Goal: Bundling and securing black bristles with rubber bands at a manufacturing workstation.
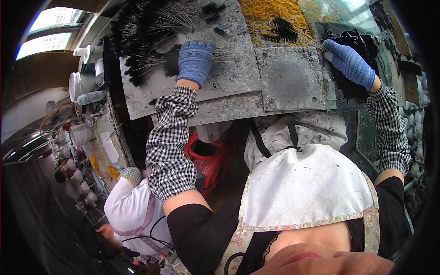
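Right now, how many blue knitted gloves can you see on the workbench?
2: the left hand wears one, resting on the pile of black wire brushes; the right hand wears the other, beside the black tray.

A small brush-making workshop: a paint-spattered grey surface (238, 78) carries heaps of black wire brushes (137, 41), yellow rubber bands (270, 13) at twelve o'clock, white tubs (78, 85) at nine.

Black wire-stemmed bristle brushes (151, 55) lie heaped and fanned out on the scuffed grey worktop (238, 78).
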Available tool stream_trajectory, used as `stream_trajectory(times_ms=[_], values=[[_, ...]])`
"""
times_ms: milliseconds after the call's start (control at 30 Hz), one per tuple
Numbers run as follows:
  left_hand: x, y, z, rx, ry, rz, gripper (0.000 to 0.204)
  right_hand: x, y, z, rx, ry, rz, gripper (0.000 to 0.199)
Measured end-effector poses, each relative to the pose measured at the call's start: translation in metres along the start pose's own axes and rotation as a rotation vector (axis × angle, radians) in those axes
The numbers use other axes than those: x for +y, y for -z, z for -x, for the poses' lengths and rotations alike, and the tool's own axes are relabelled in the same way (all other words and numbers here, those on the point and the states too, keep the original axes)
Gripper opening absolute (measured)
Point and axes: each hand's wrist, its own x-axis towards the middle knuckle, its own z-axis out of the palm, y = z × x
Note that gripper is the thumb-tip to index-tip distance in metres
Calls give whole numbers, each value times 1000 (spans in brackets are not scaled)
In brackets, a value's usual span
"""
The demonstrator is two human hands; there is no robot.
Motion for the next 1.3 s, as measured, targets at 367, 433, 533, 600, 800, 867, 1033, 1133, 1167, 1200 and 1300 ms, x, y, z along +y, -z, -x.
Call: stream_trajectory(times_ms=[367, 433, 533, 600, 800, 867, 1033, 1133, 1167, 1200, 1300], values=[[95, 64, -32, 417, -171, 904, 46, -141, 75, -102, -389, 240, 647, 18], [91, 61, -41, 682, -211, 958, 39, -116, 75, -115, -68, 400, 360, 20], [61, 65, -31, 609, -152, 1601, 27, -106, 109, -98, 487, 550, 2, 31], [49, 56, -12, 677, 89, 1997, 28, -102, 108, -76, 449, 370, -243, 42], [49, -14, 26, 808, 162, 2639, 34, -86, -13, -32, 346, 204, -473, 23], [65, -27, 32, 888, 352, 2520, 36, -99, -33, -25, 367, 215, -490, 17], [84, -37, 39, 808, 160, 2768, 45, -124, -62, -34, 410, 156, -568, 15], [99, -34, 37, 745, 193, 2775, 46, -137, -67, -40, 487, 156, -331, 18], [105, -32, 34, 722, 132, 2777, 45, -139, -74, -44, 540, 121, -256, 22], [108, -31, 33, 702, 69, 2778, 45, -136, -81, -47, 538, 121, -254, 22], [118, -20, 24, 696, 179, 2759, 40, -126, -89, -46, 578, 159, -317, 22]])
